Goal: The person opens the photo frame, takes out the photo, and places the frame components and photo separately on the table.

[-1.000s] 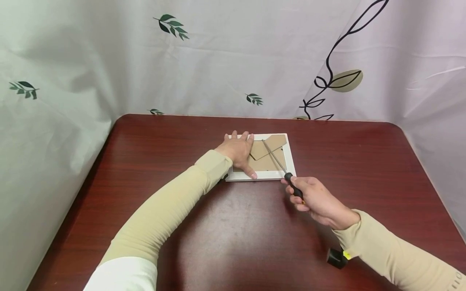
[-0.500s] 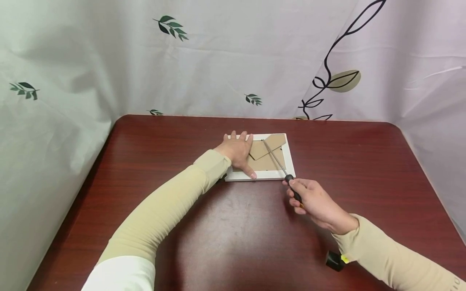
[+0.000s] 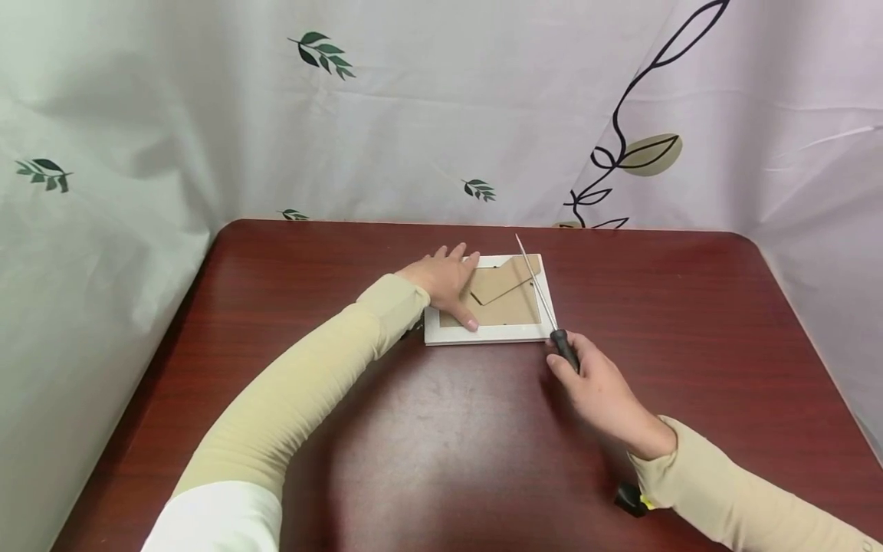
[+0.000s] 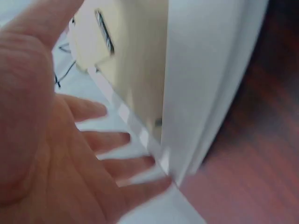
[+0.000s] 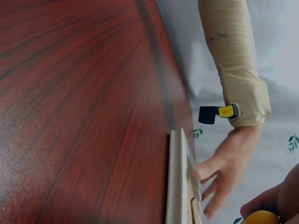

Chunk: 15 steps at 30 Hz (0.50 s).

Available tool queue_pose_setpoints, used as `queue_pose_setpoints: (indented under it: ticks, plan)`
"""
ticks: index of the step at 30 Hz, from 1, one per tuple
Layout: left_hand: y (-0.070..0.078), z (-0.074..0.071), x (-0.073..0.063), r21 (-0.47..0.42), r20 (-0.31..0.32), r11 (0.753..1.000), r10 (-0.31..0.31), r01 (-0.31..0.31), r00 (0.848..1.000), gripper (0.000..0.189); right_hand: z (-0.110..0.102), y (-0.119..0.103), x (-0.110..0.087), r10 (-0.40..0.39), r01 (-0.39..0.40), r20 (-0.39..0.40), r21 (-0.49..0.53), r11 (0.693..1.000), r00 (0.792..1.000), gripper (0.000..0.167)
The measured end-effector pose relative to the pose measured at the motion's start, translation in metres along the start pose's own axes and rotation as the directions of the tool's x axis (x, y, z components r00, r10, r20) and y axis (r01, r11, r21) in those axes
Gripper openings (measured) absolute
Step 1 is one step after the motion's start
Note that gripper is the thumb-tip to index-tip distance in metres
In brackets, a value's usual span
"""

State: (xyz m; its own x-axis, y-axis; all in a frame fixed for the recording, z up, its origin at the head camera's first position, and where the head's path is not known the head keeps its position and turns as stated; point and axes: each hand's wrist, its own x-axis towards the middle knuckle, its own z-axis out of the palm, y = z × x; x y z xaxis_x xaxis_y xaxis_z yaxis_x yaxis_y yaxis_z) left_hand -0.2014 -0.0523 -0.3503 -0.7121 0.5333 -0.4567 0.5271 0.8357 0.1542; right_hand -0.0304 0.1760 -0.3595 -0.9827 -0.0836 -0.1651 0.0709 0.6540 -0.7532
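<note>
A white picture frame point(image 3: 503, 334) lies face down on the table, its brown backing board point(image 3: 507, 312) and folded stand flap point(image 3: 497, 282) showing. Over the frame's left side is my left hand point(image 3: 444, 282), fingers spread; in the left wrist view its palm point(image 4: 51, 154) looks slightly raised, though contact is hard to judge. My right hand point(image 3: 599, 387) holds a screwdriver point(image 3: 565, 349) by its black handle at the frame's near right corner. The screwdriver's metal shaft slants across the frame's right side, its tip seen past the far edge. The right wrist view shows the handle's yellow-orange end point(image 5: 261, 218).
The dark red wooden table point(image 3: 414, 445) extends around the frame. Behind it hangs a pale curtain point(image 3: 414, 115) printed with leaves. A black wrist camera with a yellow mark point(image 3: 631, 500) sits under the right sleeve.
The screwdriver tip has left the top edge of the backing board and swung right and away, beyond the frame. My left hand has shifted slightly left and seems to have lifted.
</note>
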Motion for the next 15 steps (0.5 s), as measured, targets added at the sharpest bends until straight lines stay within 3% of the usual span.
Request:
queue_pose_setpoints:
  ticks: [3, 7, 10, 15]
  plan:
    - [-0.01, -0.006, -0.001, -0.008, -0.008, 0.998, 0.07, -0.07, 0.998, 0.127, 0.001, -0.002, -0.002, -0.023, 0.023, 0.012, -0.005, 1.0, 1.0, 0.038]
    - [-0.022, -0.014, 0.0, 0.05, -0.004, 0.985, 0.164, -0.163, 0.987, 0.125, 0.005, -0.005, -0.005, -0.063, 0.064, 0.036, -0.022, 0.998, 0.997, 0.052]
    - [-0.029, -0.019, 0.001, 0.099, 0.015, 0.975, 0.201, -0.201, 0.979, 0.121, 0.008, -0.006, -0.005, -0.087, 0.09, 0.051, -0.05, 0.995, 0.995, 0.058]
    - [-0.036, -0.022, 0.004, 0.099, 0.034, 0.966, 0.236, -0.238, 0.971, 0.12, 0.012, -0.01, -0.007, -0.11, 0.114, 0.078, -0.046, 0.992, 0.991, 0.059]
